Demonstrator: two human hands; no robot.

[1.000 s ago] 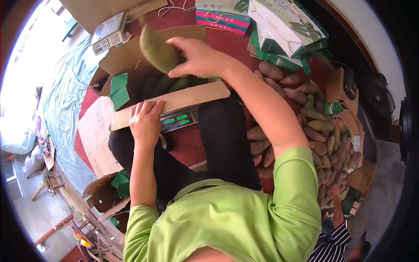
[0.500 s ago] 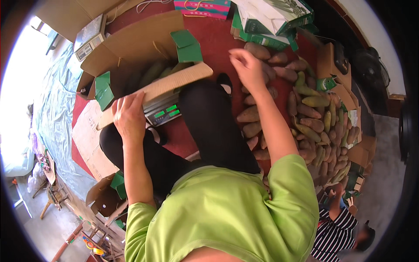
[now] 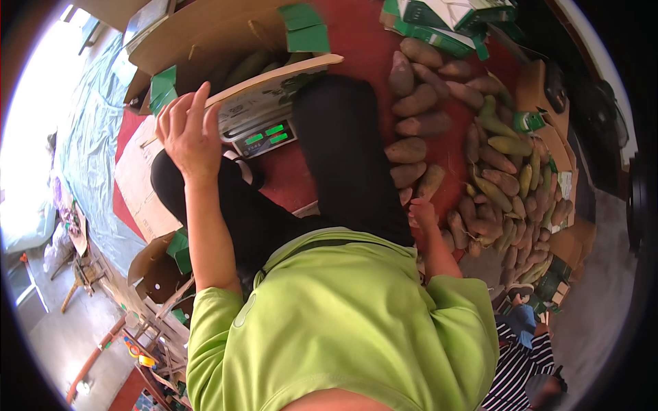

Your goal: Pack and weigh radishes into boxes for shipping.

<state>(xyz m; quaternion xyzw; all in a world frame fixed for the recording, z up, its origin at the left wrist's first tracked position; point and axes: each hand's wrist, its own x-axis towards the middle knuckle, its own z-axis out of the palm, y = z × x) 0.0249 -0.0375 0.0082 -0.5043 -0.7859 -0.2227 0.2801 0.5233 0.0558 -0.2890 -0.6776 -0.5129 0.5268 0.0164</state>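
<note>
My left hand [image 3: 188,133] is raised with its fingers apart at the near left corner of an open cardboard box [image 3: 205,41]. Its fingertips are at the box's near flap [image 3: 274,79], and I cannot tell if they touch it. Long vegetables [image 3: 250,67] lie inside the box, mostly in shadow. Beneath the box shows a digital scale [image 3: 266,137] with lit green displays. My right hand [image 3: 423,214] is low beside my right thigh, among long brown root vegetables [image 3: 430,181] resembling sweet potatoes; its fingers are too small and blurred to tell their grip.
A large heap of brown and green root vegetables [image 3: 510,185] spreads over the red floor covering on the right. Green and white cartons [image 3: 452,20] stand at the far right. A flat cardboard sheet [image 3: 140,192] lies at left. A person in a striped shirt [image 3: 521,363] is at lower right.
My left hand has let go of the box flap and spread its fingers. My right hand has come back from the far vegetables to those beside my thigh. The view has shifted.
</note>
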